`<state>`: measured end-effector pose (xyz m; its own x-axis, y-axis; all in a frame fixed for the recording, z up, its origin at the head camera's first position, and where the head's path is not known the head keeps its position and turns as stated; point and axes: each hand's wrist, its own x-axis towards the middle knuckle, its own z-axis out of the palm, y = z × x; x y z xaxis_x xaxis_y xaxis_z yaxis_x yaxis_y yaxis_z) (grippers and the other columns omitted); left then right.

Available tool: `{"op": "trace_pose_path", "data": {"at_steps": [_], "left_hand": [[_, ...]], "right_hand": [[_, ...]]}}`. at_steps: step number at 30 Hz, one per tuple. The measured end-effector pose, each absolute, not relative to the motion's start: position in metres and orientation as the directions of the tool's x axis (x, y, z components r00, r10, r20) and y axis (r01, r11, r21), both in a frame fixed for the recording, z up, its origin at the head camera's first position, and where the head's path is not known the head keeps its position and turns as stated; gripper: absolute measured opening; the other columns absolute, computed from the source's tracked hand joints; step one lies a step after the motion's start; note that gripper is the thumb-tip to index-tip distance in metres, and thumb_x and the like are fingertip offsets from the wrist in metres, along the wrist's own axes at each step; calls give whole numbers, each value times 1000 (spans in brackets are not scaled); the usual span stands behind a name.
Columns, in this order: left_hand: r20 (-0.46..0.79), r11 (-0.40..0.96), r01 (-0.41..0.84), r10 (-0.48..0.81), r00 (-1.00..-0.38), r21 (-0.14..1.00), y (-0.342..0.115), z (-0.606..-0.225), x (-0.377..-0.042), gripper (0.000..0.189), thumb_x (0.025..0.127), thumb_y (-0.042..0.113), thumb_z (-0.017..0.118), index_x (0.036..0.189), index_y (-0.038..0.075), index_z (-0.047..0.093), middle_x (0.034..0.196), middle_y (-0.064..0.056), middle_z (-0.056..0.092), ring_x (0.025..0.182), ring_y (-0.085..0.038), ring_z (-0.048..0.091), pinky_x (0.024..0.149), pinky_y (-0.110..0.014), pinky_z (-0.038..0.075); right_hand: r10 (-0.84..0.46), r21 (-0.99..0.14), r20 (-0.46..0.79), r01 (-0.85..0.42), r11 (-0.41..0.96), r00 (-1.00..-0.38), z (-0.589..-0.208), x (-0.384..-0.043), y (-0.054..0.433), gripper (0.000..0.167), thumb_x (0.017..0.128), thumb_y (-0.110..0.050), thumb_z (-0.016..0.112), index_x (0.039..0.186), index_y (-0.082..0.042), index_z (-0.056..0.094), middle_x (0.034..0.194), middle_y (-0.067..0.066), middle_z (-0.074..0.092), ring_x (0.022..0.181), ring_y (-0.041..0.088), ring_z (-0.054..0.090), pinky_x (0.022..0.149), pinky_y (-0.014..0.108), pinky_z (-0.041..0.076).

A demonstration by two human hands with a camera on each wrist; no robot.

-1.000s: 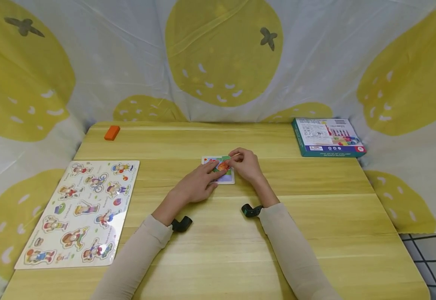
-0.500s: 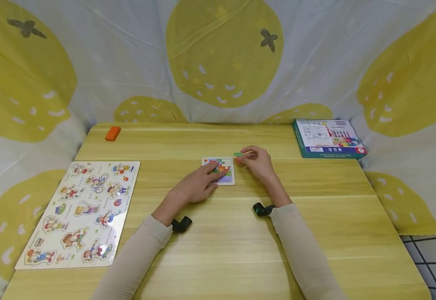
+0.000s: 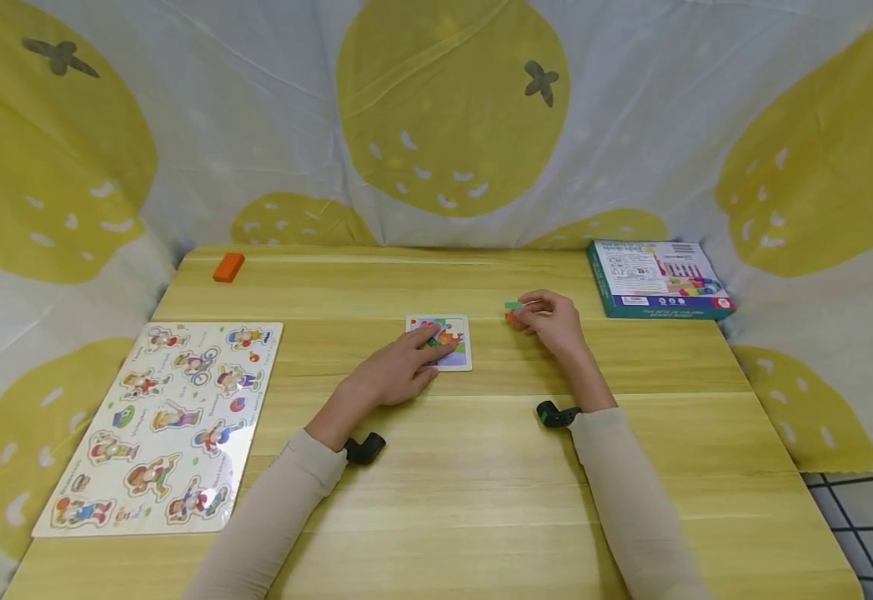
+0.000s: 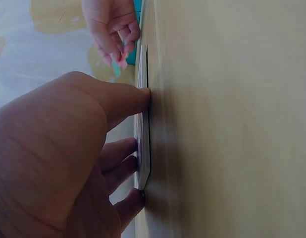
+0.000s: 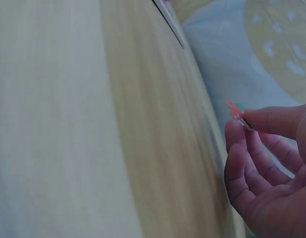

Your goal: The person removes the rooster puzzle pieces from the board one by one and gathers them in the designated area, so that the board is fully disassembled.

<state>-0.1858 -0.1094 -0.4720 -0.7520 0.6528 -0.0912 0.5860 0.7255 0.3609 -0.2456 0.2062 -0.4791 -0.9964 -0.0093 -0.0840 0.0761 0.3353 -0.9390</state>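
Note:
A small square jigsaw puzzle [image 3: 453, 357] with a colourful picture lies on the table, partly covered by my left hand [image 3: 394, 367]. My left fingers stretch across its face, and the thumb rests at its near edge. In the left wrist view the puzzle [image 4: 144, 166] appears edge-on, with my thumb touching its side. To the right of the puzzle, just above the table, my right hand [image 3: 556, 327] pinches a small green and orange puzzle piece [image 3: 513, 313]. The right wrist view has the puzzle piece [image 5: 236, 110] between thumb and index finger, its lower part hidden.
A large peg board with sporty figures [image 3: 124, 417] lies at the left. An orange block [image 3: 228, 267] is near the back left corner. A boxed toy [image 3: 661, 279] lies at the back right. A lemon-print cloth [image 3: 451, 100] hangs behind the table.
My right hand has lifted the puzzle piece away from the puzzle and carried it to the right. My left hand has stayed on the puzzle.

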Motion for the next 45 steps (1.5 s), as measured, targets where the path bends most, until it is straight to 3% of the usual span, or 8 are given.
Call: {"op": "trace_pose_path", "data": {"at_steps": [6, 16, 23, 30, 45], "left_hand": [[-80, 710, 595, 665, -742, 377, -106, -473, -188, 51, 111, 34, 46, 161, 28, 39, 173, -10, 20, 159, -33, 21, 127, -50, 27], [-92, 723, 588, 655, -750, 363, -112, -474, -188, 51, 111, 34, 47, 161, 27, 39, 173, -11, 20, 159, -32, 21, 127, -49, 27], [-96, 723, 592, 658, -747, 355, -113, -474, -189, 52, 111, 35, 46, 161, 28, 37, 173, -10, 19, 160, -30, 20, 127, -48, 27], [-92, 721, 598, 662, -744, 349, -112, -473, -188, 51, 111, 34, 46, 161, 28, 38, 172, -11, 20, 159, -31, 21, 127, -48, 27], [-96, 735, 601, 654, -750, 313, -113, -470, -189, 52, 111, 33, 45, 162, 27, 35, 173, -11, 19, 160, -31, 19, 129, -48, 23]], "right_hand": [[78, -936, -89, 110, 333, -993, -475, -246, 240, 34, 97, -14, 73, 126, 2, 66, 95, 4, 70, 73, 8, 73, 67, 23, 60], [104, -893, -94, 130, 431, -990, -478, -249, 266, 32, 98, -21, 72, 124, -2, 68, 98, 3, 69, 72, 6, 72, 65, 22, 59], [157, -807, -82, 158, 569, -984, -475, -247, 273, 29, 97, -22, 72, 119, -4, 74, 103, 13, 71, 79, 13, 64, 64, 18, 52], [175, -729, -80, 178, 661, -981, -478, -245, 273, 29, 96, -23, 70, 115, -2, 74, 108, 19, 72, 94, 26, 63, 79, 27, 49], [181, -711, -88, 189, 677, -980, -478, -242, 274, 29, 95, -24, 69, 113, -1, 74, 109, 21, 71, 96, 32, 63, 83, 35, 51]]}}
